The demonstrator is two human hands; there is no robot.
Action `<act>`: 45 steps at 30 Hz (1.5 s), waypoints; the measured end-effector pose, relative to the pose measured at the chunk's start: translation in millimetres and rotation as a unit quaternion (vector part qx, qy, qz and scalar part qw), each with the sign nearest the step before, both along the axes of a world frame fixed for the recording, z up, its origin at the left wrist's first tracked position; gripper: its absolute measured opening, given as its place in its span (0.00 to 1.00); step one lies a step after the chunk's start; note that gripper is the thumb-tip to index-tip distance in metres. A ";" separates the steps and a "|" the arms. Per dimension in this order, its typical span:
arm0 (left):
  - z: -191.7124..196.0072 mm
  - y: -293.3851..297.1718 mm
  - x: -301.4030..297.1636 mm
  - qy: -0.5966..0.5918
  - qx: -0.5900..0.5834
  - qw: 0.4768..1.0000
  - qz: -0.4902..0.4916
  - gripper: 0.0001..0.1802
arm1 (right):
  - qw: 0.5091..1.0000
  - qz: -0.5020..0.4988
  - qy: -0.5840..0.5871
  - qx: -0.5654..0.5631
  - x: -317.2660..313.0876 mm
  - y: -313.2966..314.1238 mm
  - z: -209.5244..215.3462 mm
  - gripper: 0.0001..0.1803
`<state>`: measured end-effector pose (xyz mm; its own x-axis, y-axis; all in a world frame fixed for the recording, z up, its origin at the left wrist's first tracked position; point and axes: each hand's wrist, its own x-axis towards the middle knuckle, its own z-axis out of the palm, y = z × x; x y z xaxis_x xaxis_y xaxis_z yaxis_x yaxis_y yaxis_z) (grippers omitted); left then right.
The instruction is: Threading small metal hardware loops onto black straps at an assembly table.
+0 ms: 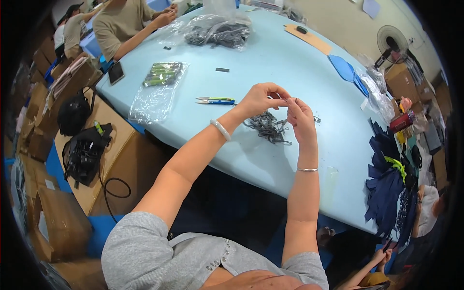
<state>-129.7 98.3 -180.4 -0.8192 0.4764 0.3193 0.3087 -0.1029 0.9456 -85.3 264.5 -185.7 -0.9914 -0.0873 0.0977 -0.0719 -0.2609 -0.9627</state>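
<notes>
Above the pale blue table, my left hand and my right hand meet fingertip to fingertip. Both are closed in a pinch, and whatever sits between the fingers is too small to make out. Just under them lies a tangled pile of dark grey cords. A pair of blue and yellow thread snips rests left of my left hand. Farther off is a small dark strip. A clear plastic bag at the left holds several green and grey bundled pieces.
At the far side, a clear bag of dark pieces lies near a seated person. A phone is on the left edge. Navy fabric pieces hang over the right edge. Left of me, a cardboard box carries black gear.
</notes>
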 end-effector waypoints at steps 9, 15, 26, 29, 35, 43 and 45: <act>-15.0 12.4 -21.1 -0.033 0.104 0.993 0.042 0.08 | 0.997 -0.073 -0.002 0.007 1.3 0.6 5.8 0.10; -22.6 14.6 -23.1 -0.038 0.082 0.996 -0.004 0.09 | 0.996 -0.047 -0.020 0.078 -1.8 5.9 -1.9 0.11; -24.6 11.3 -11.4 0.038 0.120 0.991 0.050 0.13 | 0.986 -0.065 0.009 0.152 1.1 -2.8 -0.2 0.08; -30.8 2.2 -15.2 0.003 0.107 0.992 0.061 0.11 | 0.985 -0.082 0.051 0.145 -1.1 -10.6 -4.7 0.07; -25.5 1.5 -10.4 -0.027 0.137 0.990 0.024 0.10 | 0.986 -0.102 0.045 0.123 5.9 -6.8 6.4 0.06; -18.4 -1.5 -8.1 -0.043 0.072 0.996 0.014 0.10 | 0.968 -0.112 0.061 0.216 8.6 -3.9 9.5 0.06; -20.2 -3.3 -9.5 -0.043 0.069 0.997 0.004 0.10 | 0.966 -0.110 0.059 0.226 8.1 -4.6 9.3 0.06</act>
<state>-139.2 95.1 -200.6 -0.8494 0.4268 0.3105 0.2292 -0.2317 0.9454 -77.2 259.9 -176.3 -0.9751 0.0652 0.2120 -0.1935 0.2176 -0.9567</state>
